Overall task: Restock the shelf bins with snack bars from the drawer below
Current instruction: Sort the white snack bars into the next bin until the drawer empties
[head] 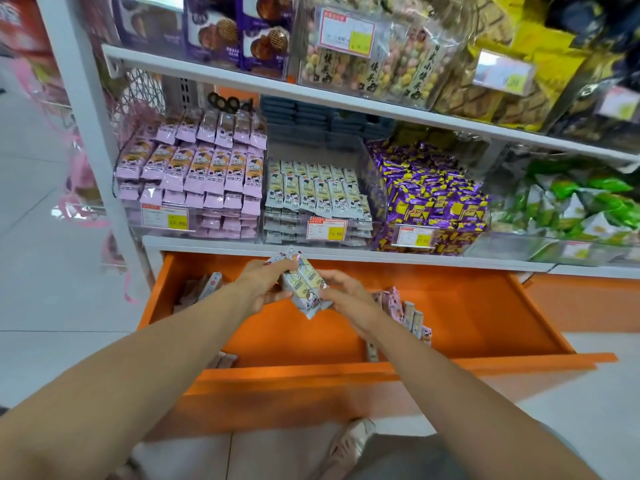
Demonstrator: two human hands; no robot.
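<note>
Snack bars [304, 287] in grey-white wrappers, perhaps four of them, are bunched above the open orange drawer [467, 313]. Our left hand [265, 289] and our right hand [348, 296] both grip the bundle from either side, just below the matching shelf bin [287, 237].

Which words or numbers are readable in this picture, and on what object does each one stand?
"15.80": pink bin tag
"15.80": grey bin tag
Purple bin tag: number too blurred to read.
Upper shelf tag: too blurred to read.
Held snack bars: print too small to read.
</note>
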